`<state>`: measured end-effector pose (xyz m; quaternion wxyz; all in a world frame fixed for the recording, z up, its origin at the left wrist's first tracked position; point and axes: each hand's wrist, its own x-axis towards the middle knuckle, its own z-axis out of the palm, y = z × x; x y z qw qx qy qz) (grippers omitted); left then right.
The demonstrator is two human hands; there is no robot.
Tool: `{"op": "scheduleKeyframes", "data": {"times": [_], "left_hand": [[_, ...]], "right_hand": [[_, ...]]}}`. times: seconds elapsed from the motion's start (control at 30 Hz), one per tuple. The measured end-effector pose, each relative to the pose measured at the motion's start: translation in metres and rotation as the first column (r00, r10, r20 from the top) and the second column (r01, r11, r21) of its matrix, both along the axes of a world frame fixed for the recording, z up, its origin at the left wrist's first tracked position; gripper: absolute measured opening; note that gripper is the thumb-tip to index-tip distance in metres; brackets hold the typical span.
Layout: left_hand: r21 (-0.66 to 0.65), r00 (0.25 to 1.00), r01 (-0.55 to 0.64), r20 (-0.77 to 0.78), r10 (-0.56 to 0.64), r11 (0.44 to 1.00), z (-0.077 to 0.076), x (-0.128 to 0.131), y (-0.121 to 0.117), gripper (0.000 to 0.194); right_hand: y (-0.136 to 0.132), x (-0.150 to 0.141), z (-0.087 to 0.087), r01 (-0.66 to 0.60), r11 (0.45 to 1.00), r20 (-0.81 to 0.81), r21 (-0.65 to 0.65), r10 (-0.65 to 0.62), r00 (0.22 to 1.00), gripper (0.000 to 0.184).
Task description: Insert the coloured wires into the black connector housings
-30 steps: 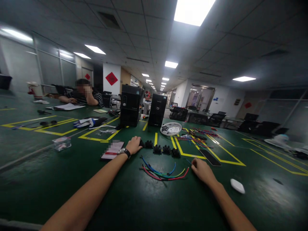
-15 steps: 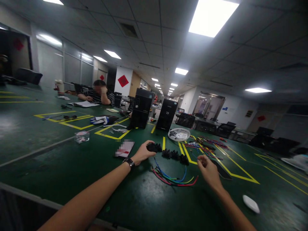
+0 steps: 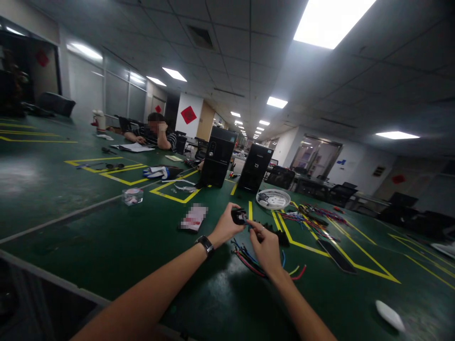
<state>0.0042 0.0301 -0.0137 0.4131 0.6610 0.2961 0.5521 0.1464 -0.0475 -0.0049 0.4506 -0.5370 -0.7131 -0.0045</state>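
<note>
Black block [image 3: 238,216]: grasped in our left hand [image 3: 226,224], over the green table [image 3: 117,251]. Our right hand [image 3: 266,247] lies just to its right, pinching what looks like a blue wire [image 3: 250,226]; fingertips close by the block's right side, contact undetermined. Block's long axis: too small for us to read. Loose wires [image 3: 244,262] lie nearer us; other black blocks [image 3: 283,238] sit beyond the right hand, partly hidden.

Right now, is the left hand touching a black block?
Touching: the head view shows the left hand curled around a black block, gripping it.
</note>
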Motion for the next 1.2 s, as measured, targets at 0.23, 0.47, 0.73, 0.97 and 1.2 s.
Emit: {"op": "scheduleKeyframes", "data": {"times": [0.23,0.47,0.73,0.97,1.2], "left_hand": [[-0.063,0.998,0.065,0.03,-0.063,0.996,-0.007,0.007,-0.004,0.055],[-0.047,0.987,0.158,-0.007,-0.159,0.986,-0.013,0.006,-0.001,0.055],[0.044,0.95,0.31,-0.054,-0.307,0.95,-0.009,0.0,-0.001,0.057],[-0.188,0.943,0.332,0.078,-0.323,0.924,-0.006,0.001,-0.008,0.036],[-0.19,0.971,0.239,0.048,-0.234,0.952,-0.011,0.004,-0.006,0.039]], "right_hand": [[-0.005,0.005,-0.005,-0.01,1.0,0.023,0.029,0.009,1.0,0.033],[-0.003,0.004,-0.009,0.001,1.0,0.071,-0.021,0.0,0.997,0.034],[-0.007,0.013,-0.005,-0.008,0.999,0.137,-0.047,0.014,0.99,0.035],[-0.01,0.011,-0.009,-0.07,0.995,0.165,-0.066,0.08,0.983,0.036],[-0.015,0.001,-0.004,-0.03,0.994,0.231,-0.102,0.053,0.971,0.036]]}}
